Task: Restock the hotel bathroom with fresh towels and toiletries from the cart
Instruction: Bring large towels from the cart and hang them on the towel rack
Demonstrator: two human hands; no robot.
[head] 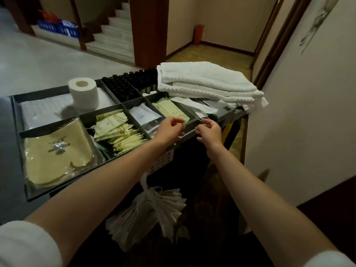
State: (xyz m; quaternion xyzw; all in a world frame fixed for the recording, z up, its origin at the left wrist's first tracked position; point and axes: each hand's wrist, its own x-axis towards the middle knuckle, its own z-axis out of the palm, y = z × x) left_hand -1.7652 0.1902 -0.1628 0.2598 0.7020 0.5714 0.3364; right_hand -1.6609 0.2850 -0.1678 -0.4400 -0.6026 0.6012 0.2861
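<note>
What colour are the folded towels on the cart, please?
The towels are white with a bumpy weave, clearest in the head view.

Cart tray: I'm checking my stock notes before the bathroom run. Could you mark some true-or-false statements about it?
1. The toilet roll stands upright in the tray. True.
2. The folded white towels lie at the tray's left end. False: they are stacked at its far right end.
3. Black-capped bottles fill compartments at the back. True.
4. The wrapped slippers sit beside the towels. False: they lie in the near left compartment.
5. Both hands rest on the towels. False: the left hand and right hand are at the tray's near rim, clear of the towels.
</note>
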